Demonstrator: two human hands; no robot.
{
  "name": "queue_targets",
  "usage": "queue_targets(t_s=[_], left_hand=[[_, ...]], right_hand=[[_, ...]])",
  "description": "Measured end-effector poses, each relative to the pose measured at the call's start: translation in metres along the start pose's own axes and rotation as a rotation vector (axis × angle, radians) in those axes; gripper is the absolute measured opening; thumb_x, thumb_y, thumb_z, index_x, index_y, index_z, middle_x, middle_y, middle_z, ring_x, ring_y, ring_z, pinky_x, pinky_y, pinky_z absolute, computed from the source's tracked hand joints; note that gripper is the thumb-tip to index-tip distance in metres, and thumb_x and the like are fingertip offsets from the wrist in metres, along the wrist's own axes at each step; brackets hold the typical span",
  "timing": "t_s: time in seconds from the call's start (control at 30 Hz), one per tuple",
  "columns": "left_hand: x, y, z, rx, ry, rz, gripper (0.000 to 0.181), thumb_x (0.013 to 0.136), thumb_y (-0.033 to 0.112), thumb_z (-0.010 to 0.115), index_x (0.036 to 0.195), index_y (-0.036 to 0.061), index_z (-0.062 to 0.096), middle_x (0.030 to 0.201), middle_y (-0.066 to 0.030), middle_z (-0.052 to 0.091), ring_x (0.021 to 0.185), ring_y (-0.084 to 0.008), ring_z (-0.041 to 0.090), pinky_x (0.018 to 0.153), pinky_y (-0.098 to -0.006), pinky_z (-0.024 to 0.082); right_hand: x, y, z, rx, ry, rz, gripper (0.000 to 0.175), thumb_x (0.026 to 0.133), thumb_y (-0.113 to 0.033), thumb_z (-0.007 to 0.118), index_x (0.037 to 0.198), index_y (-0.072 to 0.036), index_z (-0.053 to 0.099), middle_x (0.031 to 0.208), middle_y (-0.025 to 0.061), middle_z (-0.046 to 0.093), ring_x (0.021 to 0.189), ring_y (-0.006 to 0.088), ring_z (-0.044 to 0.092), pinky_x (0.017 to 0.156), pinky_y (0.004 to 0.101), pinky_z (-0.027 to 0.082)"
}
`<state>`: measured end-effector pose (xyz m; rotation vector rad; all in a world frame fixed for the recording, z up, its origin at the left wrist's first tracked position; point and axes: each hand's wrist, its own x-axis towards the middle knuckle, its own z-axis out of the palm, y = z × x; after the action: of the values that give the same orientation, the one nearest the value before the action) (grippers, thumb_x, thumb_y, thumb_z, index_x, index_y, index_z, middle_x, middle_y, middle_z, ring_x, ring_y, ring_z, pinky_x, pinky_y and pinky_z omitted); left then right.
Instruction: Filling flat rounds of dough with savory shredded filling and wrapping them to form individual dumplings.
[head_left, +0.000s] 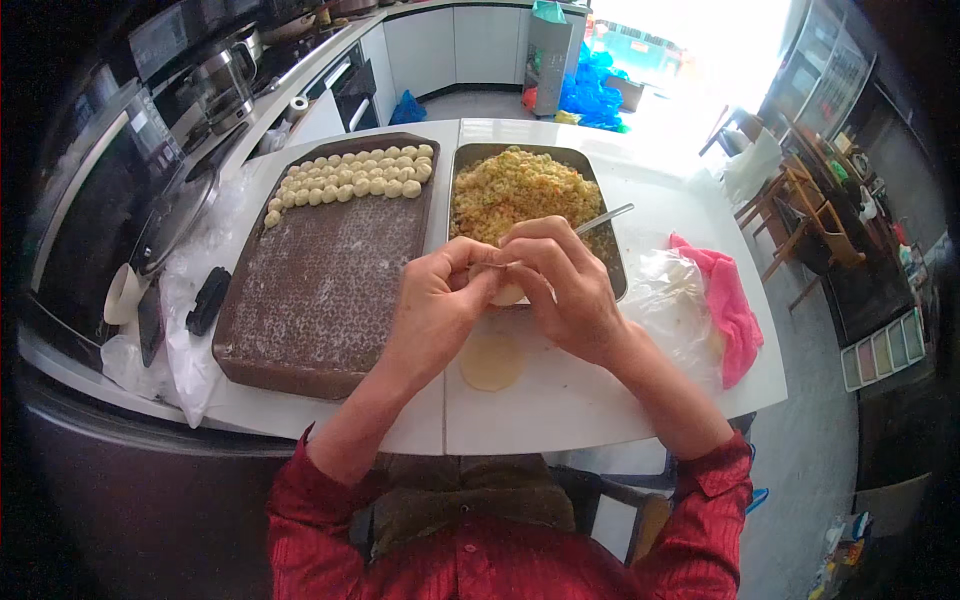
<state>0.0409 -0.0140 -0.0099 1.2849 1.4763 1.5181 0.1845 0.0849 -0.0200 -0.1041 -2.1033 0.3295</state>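
Between my left hand (439, 304) and my right hand (566, 289) is a pale dough dumpling (508, 294); the fingertips of both hands pinch its upper edge. My fingers hide most of it. Below them, a round dough wrapper (491, 362) lies flat on the white table. Just beyond my hands stands a metal tray (620, 277) heaped with a chopped, yellowish filling (525, 184) flecked with orange and green. A metal spoon handle (606, 217) sticks out of the filling toward the right. Rows of small round dough balls (352, 176) fill the far end of a brown, flour-dusted board (322, 292) on the left.
A clear plastic bag (671, 296) and a pink cloth (724, 307) lie right of the tray. Left of the board are a white plastic bag (187, 360), a black object (208, 300) and a glass lid (180, 217). Wooden chairs (806, 217) stand farther right.
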Motion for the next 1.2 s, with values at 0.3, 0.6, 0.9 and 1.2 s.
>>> queue_targets(t_s=[0.3, 0.6, 0.9, 1.2], left_hand=[[0.0018, 0.0039, -0.0034, -0.202, -0.047, -0.141, 0.016, 0.095, 0.010, 0.065, 0.104, -0.0027, 0.065, 0.096, -0.0073, 0.070, 0.087, -0.0122, 0.068, 0.076, -0.0271, 0.058], [0.0010, 0.0011, -0.0019, -0.254, -0.009, -0.097, 0.013, 0.096, 0.012, 0.063, 0.103, 0.0006, 0.064, 0.096, -0.0079, 0.070, 0.087, -0.0138, 0.069, 0.076, -0.0297, 0.060], [0.0015, 0.0003, -0.0008, -0.110, -0.001, -0.017, 0.011, 0.098, 0.005, 0.059, 0.099, -0.0022, 0.066, 0.089, -0.0049, 0.069, 0.080, -0.0094, 0.067, 0.070, -0.0253, 0.058], [0.0011, 0.0025, -0.0029, -0.162, -0.060, -0.062, 0.017, 0.097, 0.014, 0.063, 0.104, -0.0012, 0.064, 0.096, -0.0070, 0.068, 0.086, -0.0132, 0.068, 0.075, -0.0286, 0.059]], right_hand=[[0.0003, 0.0036, -0.0016, 0.015, -0.015, 0.001, 0.023, 0.079, 0.000, 0.068, 0.099, -0.006, 0.060, 0.093, 0.0110, 0.059, 0.084, 0.0308, 0.063, 0.065, 0.0401, 0.054], [-0.0038, 0.0053, -0.0019, 0.102, -0.008, 0.154, 0.013, 0.085, 0.006, 0.061, 0.091, -0.002, 0.054, 0.090, 0.0130, 0.056, 0.078, 0.0306, 0.060, 0.066, 0.0396, 0.051], [0.0004, -0.0006, -0.0017, 0.028, -0.010, -0.040, 0.016, 0.084, 0.006, 0.063, 0.095, -0.003, 0.055, 0.093, 0.0136, 0.056, 0.079, 0.0324, 0.061, 0.064, 0.0386, 0.052], [-0.0012, 0.0055, -0.0024, 0.103, 0.011, 0.083, 0.018, 0.084, 0.003, 0.066, 0.099, -0.003, 0.058, 0.090, 0.0143, 0.059, 0.081, 0.0323, 0.064, 0.067, 0.0396, 0.054]])
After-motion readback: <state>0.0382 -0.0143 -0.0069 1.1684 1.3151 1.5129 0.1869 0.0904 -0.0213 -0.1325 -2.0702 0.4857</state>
